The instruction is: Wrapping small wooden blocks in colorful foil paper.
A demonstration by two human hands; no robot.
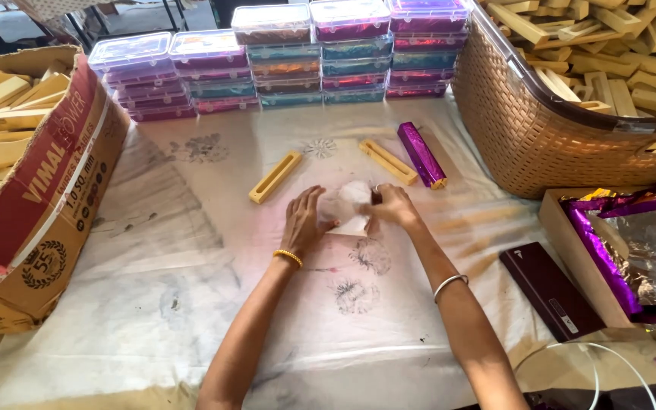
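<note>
My left hand (303, 222) and my right hand (390, 205) are together on the cloth (191, 304), and between them I hold a small white piece (347, 203), maybe thin paper or plastic. It is blurred, so I cannot tell exactly what it is. Both hands pinch it at its sides, the left with the fingers bent onto it, the right closed on its edge.

Near my right forearm lies a dark flat case (548, 288), and beside it a white cable (601, 364). Further to the right is a wooden tray with shiny purple foil (624, 228).

Just beyond my hands lie two yellow slotted bars, one (275, 176) ahead of the left hand and one (387, 161) ahead of the right, and a bar wrapped in purple foil (421, 154) touches the second one. Far ahead stand stacks of clear boxes (298, 57) with colourful contents. Far to the left is a carton (39, 190) full of yellow bars, far to the right a basket (525, 121) with more.

I judge the white piece is very light and thin. If I pull with both hands too strongly, it may tear; if I loosen, it may slip or crumple on the cloth.
</note>
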